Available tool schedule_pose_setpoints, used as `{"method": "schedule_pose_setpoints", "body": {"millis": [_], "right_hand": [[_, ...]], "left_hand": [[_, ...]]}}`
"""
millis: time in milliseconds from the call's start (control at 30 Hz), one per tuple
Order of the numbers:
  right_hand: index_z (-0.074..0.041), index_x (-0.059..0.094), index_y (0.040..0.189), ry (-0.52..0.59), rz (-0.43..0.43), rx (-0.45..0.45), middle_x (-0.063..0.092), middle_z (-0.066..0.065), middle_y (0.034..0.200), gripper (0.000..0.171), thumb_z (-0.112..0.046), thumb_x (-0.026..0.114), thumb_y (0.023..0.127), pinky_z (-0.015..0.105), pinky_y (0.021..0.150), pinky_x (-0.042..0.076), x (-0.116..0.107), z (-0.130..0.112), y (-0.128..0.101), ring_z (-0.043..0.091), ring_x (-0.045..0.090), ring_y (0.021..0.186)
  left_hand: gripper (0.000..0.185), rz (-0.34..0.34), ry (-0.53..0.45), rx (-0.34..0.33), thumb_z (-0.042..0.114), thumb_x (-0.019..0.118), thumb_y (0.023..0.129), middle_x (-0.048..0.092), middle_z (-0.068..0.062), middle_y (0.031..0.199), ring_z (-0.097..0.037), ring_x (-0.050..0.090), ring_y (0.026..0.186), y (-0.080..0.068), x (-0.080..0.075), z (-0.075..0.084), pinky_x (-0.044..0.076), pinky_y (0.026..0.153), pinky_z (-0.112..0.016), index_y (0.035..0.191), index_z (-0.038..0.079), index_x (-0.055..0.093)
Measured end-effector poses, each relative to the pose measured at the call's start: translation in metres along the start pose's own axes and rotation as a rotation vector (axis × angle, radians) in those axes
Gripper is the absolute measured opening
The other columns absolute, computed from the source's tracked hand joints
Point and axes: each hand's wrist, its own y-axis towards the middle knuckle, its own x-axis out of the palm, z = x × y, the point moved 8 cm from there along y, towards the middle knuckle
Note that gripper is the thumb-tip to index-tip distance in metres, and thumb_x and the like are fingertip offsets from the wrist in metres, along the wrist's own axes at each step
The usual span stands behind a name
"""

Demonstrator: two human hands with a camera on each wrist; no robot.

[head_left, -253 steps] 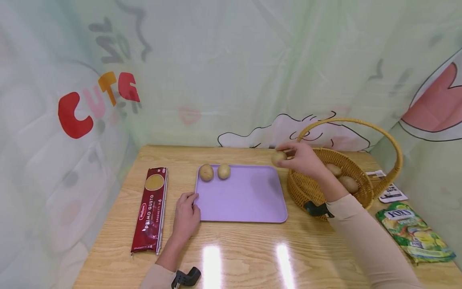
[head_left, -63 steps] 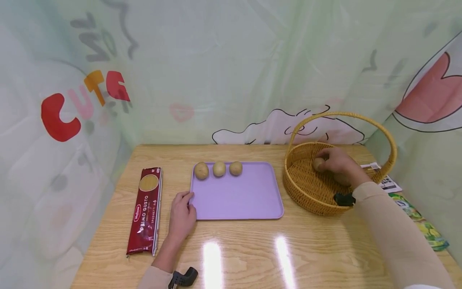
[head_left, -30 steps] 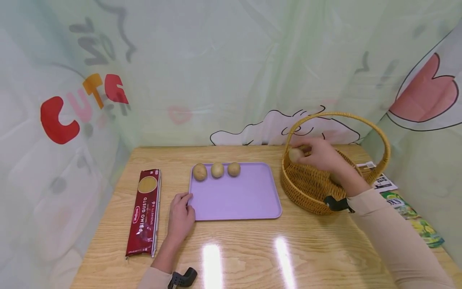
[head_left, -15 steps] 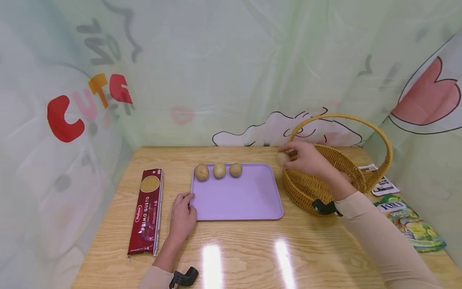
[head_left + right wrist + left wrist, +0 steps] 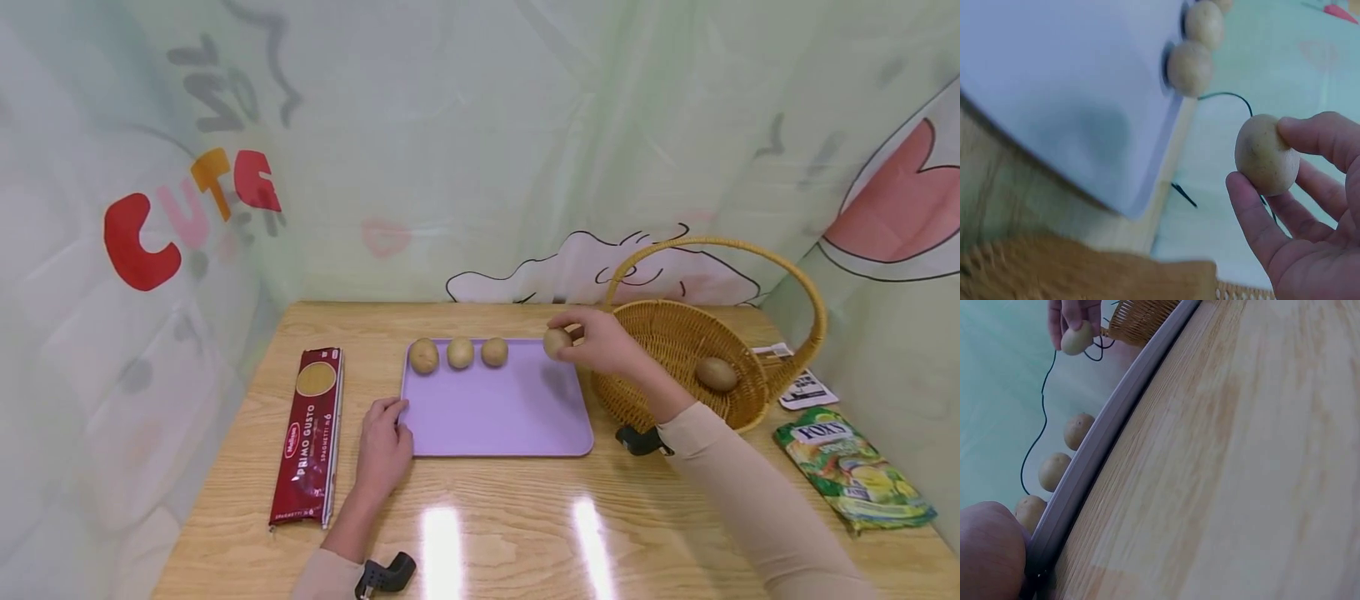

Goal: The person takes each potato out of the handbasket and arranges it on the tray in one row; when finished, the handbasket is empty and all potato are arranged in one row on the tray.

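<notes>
A small potato [image 5: 557, 342] is being pinched between the curled fingertips of the right hand [image 5: 603, 346] above the far right corner of the purple tray [image 5: 498, 417], which is being steadied by the left hand's [image 5: 384, 440] loosely resting fingers, so a slack pinch could send it rolling off the tray.

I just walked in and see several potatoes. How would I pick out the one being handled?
Find the purple tray mid-table, then its far right corner by the wicker basket. The potato there is pinched in the right hand, held above the tray, unlike the three lying in a row.
</notes>
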Motion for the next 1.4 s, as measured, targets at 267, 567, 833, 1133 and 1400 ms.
{"method": "schedule_pose_setpoints", "body": {"millis": [267,567,833,1133,1400], "right_hand": [[0.002,0.06,0.127,0.017,0.007,0.013,0.059,0.019,0.127,0.046,-0.004,0.07,0.083,0.041,0.08,0.055,0.023,0.003,0.014,0.036,0.062,0.102],[0.009,0.057,0.127,0.035,0.035,0.023,0.058,0.025,0.127,0.044,0.002,0.066,0.085,0.048,0.092,0.05,0.049,0.02,0.031,0.039,0.059,0.109],[0.007,0.056,0.129,0.024,0.045,0.092,0.058,0.024,0.128,0.044,-0.003,0.065,0.087,0.048,0.098,0.046,0.069,0.03,0.043,0.038,0.055,0.115],[0.004,0.057,0.129,0.047,0.061,0.129,0.06,0.022,0.121,0.043,-0.001,0.064,0.088,0.046,0.092,0.047,0.069,0.031,0.044,0.034,0.056,0.109],[0.002,0.059,0.129,0.034,0.061,0.126,0.061,0.021,0.123,0.045,0.0,0.067,0.085,0.046,0.094,0.047,0.068,0.034,0.041,0.035,0.058,0.108]], "left_hand": [[0.034,0.014,-0.002,0.014,-0.007,0.057,0.085,0.059,-0.017,0.119,-0.034,0.054,0.113,0.0,0.0,0.0,0.045,0.099,-0.046,0.117,-0.005,0.066],[0.033,0.014,0.011,0.014,-0.007,0.058,0.085,0.059,-0.017,0.119,-0.034,0.054,0.114,0.0,0.0,0.0,0.044,0.1,-0.046,0.117,-0.005,0.066],[0.034,-0.009,0.017,-0.017,-0.006,0.056,0.086,0.058,-0.015,0.121,-0.032,0.053,0.115,0.001,0.001,-0.003,0.044,0.101,-0.044,0.119,-0.003,0.066],[0.035,0.01,0.016,0.023,-0.007,0.057,0.084,0.059,-0.016,0.119,-0.033,0.054,0.113,0.002,0.002,0.0,0.046,0.099,-0.045,0.118,-0.005,0.066],[0.034,0.031,0.02,0.033,-0.006,0.057,0.083,0.059,-0.016,0.119,-0.033,0.055,0.113,0.0,0.0,0.0,0.046,0.097,-0.045,0.116,-0.005,0.067]]}}
